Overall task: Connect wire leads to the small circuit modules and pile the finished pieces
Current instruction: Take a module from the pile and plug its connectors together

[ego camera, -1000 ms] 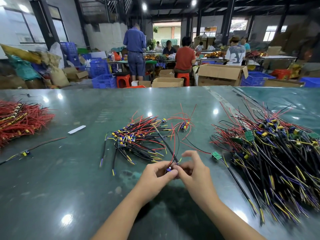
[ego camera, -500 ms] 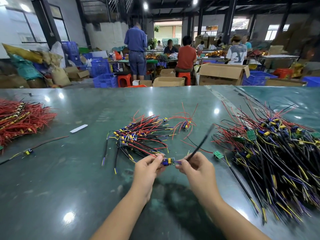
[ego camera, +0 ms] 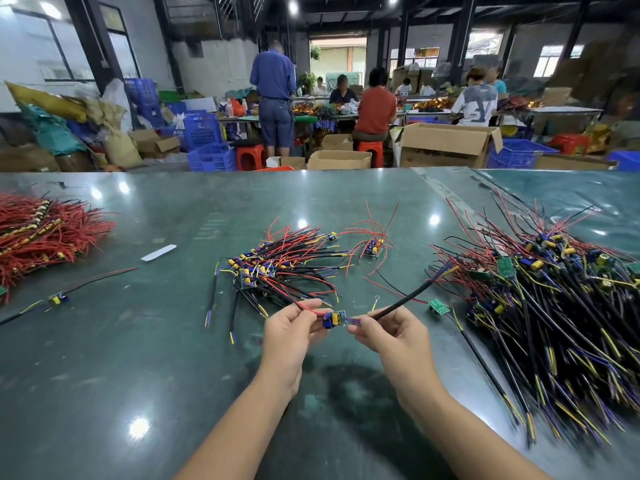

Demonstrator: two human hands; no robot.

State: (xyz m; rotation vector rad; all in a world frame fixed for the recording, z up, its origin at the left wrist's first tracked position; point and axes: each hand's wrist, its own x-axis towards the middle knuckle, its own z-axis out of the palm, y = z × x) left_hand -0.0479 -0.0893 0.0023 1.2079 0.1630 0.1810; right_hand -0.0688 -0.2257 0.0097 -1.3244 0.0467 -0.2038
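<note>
Far left on the green table (ego camera: 104,341) lies a heap of red leads (ego camera: 45,233), then a single wired piece (ego camera: 59,299) lying alone. Toward the middle sits the pile of finished pieces (ego camera: 277,268), just beyond your hands.

Your left hand (ego camera: 291,334) pinches the small circuit module (ego camera: 333,320) by its near edge, fingers curled, a red lead (ego camera: 311,310) trailing over the fingertips. The board looks light and rigid but easy to crack at the solder joints — hold it by the edges, not by the capacitors.

Your right hand (ego camera: 391,336) pinches the black sheathed cable (ego camera: 408,299) close to its stripped ends, right beside the module. The cable is springy and limp further out, so grip near the tip for control.

At the right, the big stock pile of cables and boards (ego camera: 540,306) waits — tangled, likely to snag.
</note>
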